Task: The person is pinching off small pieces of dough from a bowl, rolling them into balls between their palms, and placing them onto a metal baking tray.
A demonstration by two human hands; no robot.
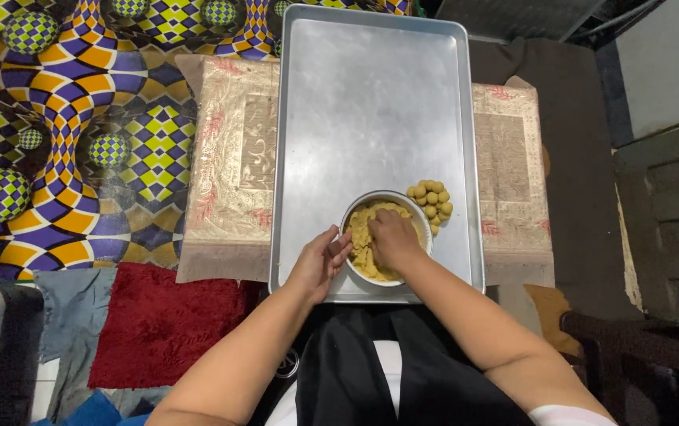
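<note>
While the right hand [390, 237] is pressed down into the yellow dough [371, 237] inside the round white bowl [418, 207], its fingers are curled together on a portion of that dough, and the grip reads as closed on the dough. The left hand [319, 260] rests against the bowl's near-left rim, fingers partly bent and touching the outer wall, steadying it; it clamps nothing else.

The bowl stands on the near end of a large rectangular metal baking tray [371, 102]. Just beside the bowl, at its far-right side, lies a small cluster of rolled dough balls [431, 201], touching one another on the tray. Beyond the bowl the tray surface carries nothing else that can be seen.

The tray sits on a beige patterned cloth [233, 158], which extends past the bowl on both sides. Well to the left of the bowl lie a purple, yellow and green patterned fabric [79, 118] and, nearer the person, a red mat [158, 323].

Judgement: the step in hand appears to be pinching off a portion of dough. The next move would call for lifting a piece similar in size to those in the cluster, with the left hand keeping the bowl from sliding on the smooth tray.
</note>
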